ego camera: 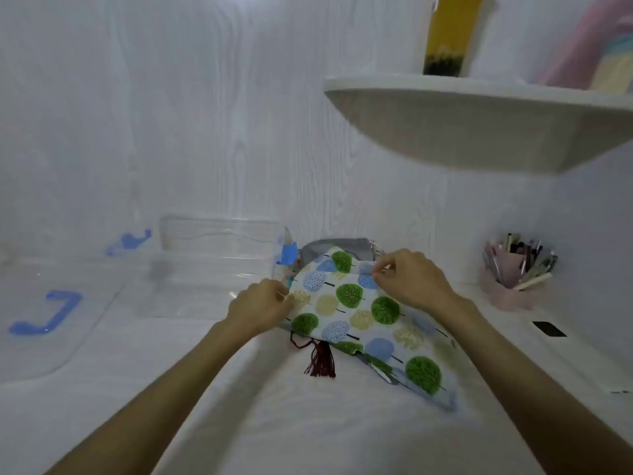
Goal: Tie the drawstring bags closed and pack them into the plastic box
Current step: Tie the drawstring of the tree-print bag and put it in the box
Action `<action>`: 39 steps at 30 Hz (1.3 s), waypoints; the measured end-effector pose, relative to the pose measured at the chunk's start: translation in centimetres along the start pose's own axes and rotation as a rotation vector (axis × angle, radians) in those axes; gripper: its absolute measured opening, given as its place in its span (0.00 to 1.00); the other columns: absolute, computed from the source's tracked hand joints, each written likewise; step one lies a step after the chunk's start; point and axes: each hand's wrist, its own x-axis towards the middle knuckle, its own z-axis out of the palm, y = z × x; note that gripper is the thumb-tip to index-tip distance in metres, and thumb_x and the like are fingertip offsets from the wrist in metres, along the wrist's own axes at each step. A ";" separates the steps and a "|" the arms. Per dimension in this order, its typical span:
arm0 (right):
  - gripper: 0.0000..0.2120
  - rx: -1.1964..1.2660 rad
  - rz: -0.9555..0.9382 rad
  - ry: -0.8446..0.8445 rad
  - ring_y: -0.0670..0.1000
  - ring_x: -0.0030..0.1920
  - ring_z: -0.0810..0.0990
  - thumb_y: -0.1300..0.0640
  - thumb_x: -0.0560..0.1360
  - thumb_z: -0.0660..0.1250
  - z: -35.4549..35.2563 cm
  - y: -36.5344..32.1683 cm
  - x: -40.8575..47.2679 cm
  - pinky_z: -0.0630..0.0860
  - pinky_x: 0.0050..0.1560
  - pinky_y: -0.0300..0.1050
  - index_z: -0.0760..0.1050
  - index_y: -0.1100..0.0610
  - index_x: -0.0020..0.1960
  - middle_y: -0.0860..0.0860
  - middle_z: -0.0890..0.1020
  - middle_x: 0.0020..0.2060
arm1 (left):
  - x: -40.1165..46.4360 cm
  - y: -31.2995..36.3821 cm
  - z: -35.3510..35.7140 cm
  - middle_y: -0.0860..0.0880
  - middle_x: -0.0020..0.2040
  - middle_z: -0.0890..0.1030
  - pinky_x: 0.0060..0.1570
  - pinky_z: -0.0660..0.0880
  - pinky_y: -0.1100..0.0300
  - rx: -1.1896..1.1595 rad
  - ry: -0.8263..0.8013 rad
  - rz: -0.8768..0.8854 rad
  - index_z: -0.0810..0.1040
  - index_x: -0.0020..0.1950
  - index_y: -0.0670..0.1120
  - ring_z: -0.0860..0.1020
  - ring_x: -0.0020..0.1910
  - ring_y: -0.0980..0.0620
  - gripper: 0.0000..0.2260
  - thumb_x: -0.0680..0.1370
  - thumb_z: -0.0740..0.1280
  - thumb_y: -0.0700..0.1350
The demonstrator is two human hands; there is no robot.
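Lying diagonally, the tree-print bag [363,313] runs from far-left to near-right. Left hand [263,308] pinches its left edge, right hand [407,279] pinches the top edge, fingers curled tight on the fabric.

Two bare forearms reach in from the lower corners of the frame and converge toward the centre. The left hand [262,305], just left of centre, lies knuckles-up with its fingers curled and pinched together at the tips. The right hand [409,275], slightly higher and right of centre, arches at the wrist, thumb and forefinger pinched together.
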 end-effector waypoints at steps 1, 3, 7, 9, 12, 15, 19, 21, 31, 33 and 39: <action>0.10 0.018 0.007 0.002 0.54 0.50 0.80 0.54 0.76 0.63 0.7 0.1 0.5 0.71 0.43 0.42 0.80 0.51 0.54 0.51 0.82 0.52 | 0.3 0.1 0.5 0.48 0.61 0.79 0.56 0.71 0.55 0.030 -0.021 -0.005 0.75 0.64 0.48 0.76 0.60 0.46 0.15 0.78 0.61 0.50; 0.12 0.050 -0.022 0.033 0.54 0.53 0.79 0.55 0.76 0.63 2.4 0.8 2.1 0.71 0.45 0.42 0.79 0.53 0.57 0.52 0.81 0.54 | 1.6 -0.1 1.8 0.45 0.62 0.77 0.53 0.71 0.55 0.092 -0.037 0.007 0.72 0.65 0.45 0.76 0.60 0.44 0.16 0.79 0.59 0.48; 0.13 -0.036 -0.089 0.109 0.59 0.56 0.76 0.54 0.76 0.61 6.0 1.2 5.6 0.70 0.51 0.48 0.74 0.57 0.59 0.56 0.79 0.53 | 3.4 -0.3 3.8 0.43 0.58 0.78 0.45 0.69 0.56 0.154 -0.047 0.034 0.71 0.61 0.42 0.77 0.55 0.42 0.13 0.79 0.59 0.46; 0.18 -0.135 -0.058 0.067 0.59 0.61 0.72 0.50 0.78 0.59 7.2 0.9 6.9 0.66 0.60 0.51 0.68 0.58 0.65 0.57 0.76 0.60 | 4.0 -0.3 4.5 0.42 0.56 0.79 0.45 0.70 0.55 0.160 -0.021 0.045 0.71 0.58 0.41 0.77 0.53 0.41 0.11 0.79 0.60 0.46; 0.24 -0.155 0.013 -0.001 0.58 0.61 0.73 0.45 0.78 0.59 8.6 0.4 7.8 0.63 0.63 0.52 0.65 0.59 0.67 0.56 0.76 0.61 | 4.4 -0.1 5.2 0.42 0.55 0.79 0.43 0.69 0.57 0.159 -0.041 0.017 0.71 0.57 0.41 0.77 0.52 0.42 0.12 0.78 0.61 0.48; 0.14 0.032 0.023 0.041 0.56 0.52 0.79 0.52 0.77 0.63 8.5 1.0 7.5 0.70 0.51 0.45 0.78 0.58 0.58 0.54 0.82 0.52 | 4.2 -0.3 5.2 0.44 0.54 0.79 0.42 0.68 0.58 0.170 -0.090 0.030 0.73 0.57 0.43 0.78 0.52 0.43 0.15 0.76 0.65 0.51; 0.09 0.570 -0.032 0.198 0.45 0.48 0.79 0.64 0.75 0.65 7.1 2.3 4.6 0.71 0.46 0.29 0.81 0.57 0.52 0.49 0.82 0.48 | 3.1 -2.1 4.6 0.49 0.50 0.79 0.41 0.70 0.58 0.005 0.033 0.134 0.80 0.48 0.45 0.77 0.51 0.48 0.07 0.74 0.68 0.47; 0.10 0.733 -0.068 0.222 0.40 0.45 0.78 0.68 0.74 0.66 6.5 2.9 2.1 0.71 0.47 0.25 0.80 0.54 0.48 0.48 0.81 0.46 | 2.4 -3.2 4.6 0.51 0.57 0.76 0.47 0.73 0.56 -0.041 0.103 0.258 0.81 0.51 0.47 0.74 0.57 0.49 0.08 0.72 0.70 0.44; 0.18 0.631 0.037 0.204 0.50 0.43 0.78 0.74 0.67 0.66 9.8 3.8 -4.4 0.75 0.49 0.47 0.76 0.50 0.37 0.46 0.80 0.38 | -1.1 -4.4 5.5 0.56 0.48 0.77 0.39 0.68 0.61 -0.281 0.153 0.135 0.74 0.62 0.50 0.75 0.47 0.55 0.21 0.71 0.73 0.50; 0.18 0.528 -0.034 0.180 0.51 0.48 0.76 0.68 0.65 0.70 9.9 3.2 -4.6 0.73 0.48 0.47 0.77 0.48 0.48 0.47 0.79 0.45 | -1.1 -4.8 5.5 0.52 0.40 0.81 0.34 0.68 0.60 -0.253 0.150 0.119 0.81 0.46 0.49 0.77 0.40 0.49 0.07 0.72 0.70 0.51; 0.27 0.139 -0.314 0.136 0.48 0.57 0.70 0.60 0.65 0.76 9.8 1.0 -3.1 0.69 0.54 0.44 0.77 0.49 0.62 0.50 0.74 0.58 | 0.1 -3.7 3.9 0.55 0.38 0.81 0.32 0.68 0.60 -0.304 0.314 0.265 0.77 0.47 0.52 0.77 0.35 0.54 0.08 0.79 0.61 0.53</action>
